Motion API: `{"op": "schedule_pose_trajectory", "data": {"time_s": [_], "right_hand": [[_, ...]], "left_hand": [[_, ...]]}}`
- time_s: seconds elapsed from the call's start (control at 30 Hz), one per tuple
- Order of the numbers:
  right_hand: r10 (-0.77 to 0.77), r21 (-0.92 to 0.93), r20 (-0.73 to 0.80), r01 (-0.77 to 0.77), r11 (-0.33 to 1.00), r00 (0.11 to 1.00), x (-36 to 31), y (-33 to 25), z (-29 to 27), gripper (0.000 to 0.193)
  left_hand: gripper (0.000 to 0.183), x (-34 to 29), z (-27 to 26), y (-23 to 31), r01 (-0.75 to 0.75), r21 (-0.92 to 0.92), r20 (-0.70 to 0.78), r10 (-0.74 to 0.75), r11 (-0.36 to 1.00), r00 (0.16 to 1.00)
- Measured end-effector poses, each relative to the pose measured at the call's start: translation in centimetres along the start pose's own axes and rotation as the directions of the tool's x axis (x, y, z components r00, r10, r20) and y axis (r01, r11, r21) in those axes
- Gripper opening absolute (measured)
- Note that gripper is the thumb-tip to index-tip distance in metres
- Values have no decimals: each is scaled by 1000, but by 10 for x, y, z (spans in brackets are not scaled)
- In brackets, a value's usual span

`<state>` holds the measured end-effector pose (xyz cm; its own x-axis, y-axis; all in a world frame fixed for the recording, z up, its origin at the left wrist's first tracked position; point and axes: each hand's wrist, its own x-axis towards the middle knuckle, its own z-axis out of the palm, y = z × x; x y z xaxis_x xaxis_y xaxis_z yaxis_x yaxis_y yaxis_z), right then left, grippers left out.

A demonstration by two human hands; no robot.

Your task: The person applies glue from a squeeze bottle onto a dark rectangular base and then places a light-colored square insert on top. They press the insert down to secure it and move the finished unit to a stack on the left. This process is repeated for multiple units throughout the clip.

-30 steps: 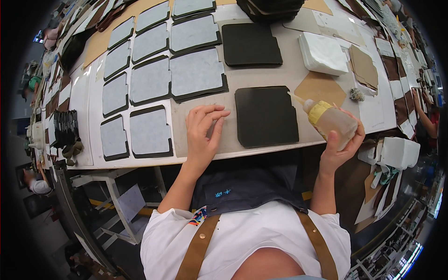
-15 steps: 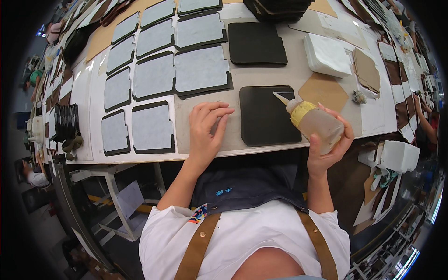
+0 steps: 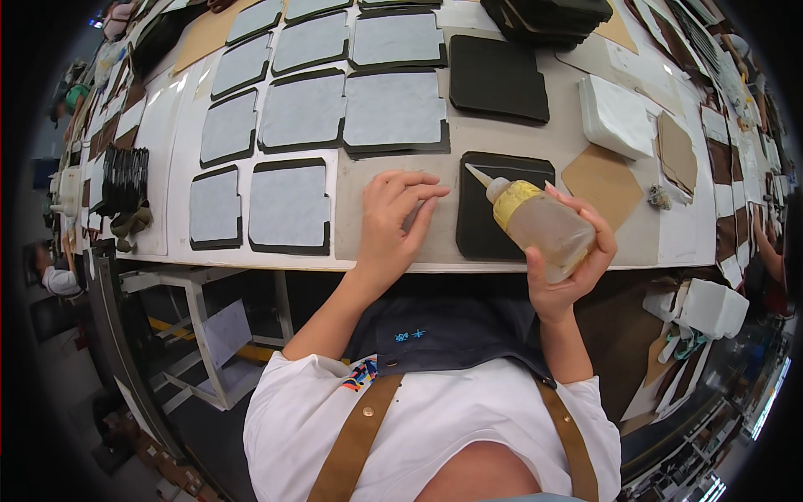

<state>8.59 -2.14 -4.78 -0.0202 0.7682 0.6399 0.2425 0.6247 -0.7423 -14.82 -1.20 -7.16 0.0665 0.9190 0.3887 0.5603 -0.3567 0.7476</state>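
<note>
My right hand (image 3: 579, 251) is wrapped round a clear squeeze bottle (image 3: 556, 238) with a yellow band and a pale pointed nozzle. The bottle is tilted, its nozzle tip at the far left corner of a black flat piece (image 3: 485, 226). A thin pale line shows along that piece's far edge. To the left of it, my left hand (image 3: 397, 213) hovers over the grey board, fingers loosely curved and thumb apart, with nothing in it. Bottle and right hand cover part of the black piece.
Rows of black pieces with light grey panels (image 3: 288, 205) lie to the left. Another black piece (image 3: 499, 79) lies beyond, near a dark stack (image 3: 548, 21). On the right are white sheets (image 3: 615, 117), a tan card (image 3: 612, 180) and brown pieces (image 3: 676, 152).
The nozzle has moved left along the black piece's far edge to its corner, and the pale line is longer. The whole view has shifted, too.
</note>
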Motion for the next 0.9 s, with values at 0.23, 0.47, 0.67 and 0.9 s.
{"op": "schedule_pose_trajectory", "data": {"time_s": [0.23,0.47,0.67,0.9], "right_hand": [[240,258,-85,-211,943,967,35,6,-21,79],[377,360,132,-399,843,917,62,30,-38,74],[364,316,179,-404,858,914,67,39,-37,79],[352,303,248,-417,857,903,67,40,-43,81]], "left_hand": [[18,-1,-3,1,13,2,-7,-13,1000,1000],[17,1,-2,-1,27,-41,-17,-28,999,999],[18,1,-3,1,39,-45,-10,-40,998,999],[18,1,-2,0,61,-55,-4,-61,997,998]]}}
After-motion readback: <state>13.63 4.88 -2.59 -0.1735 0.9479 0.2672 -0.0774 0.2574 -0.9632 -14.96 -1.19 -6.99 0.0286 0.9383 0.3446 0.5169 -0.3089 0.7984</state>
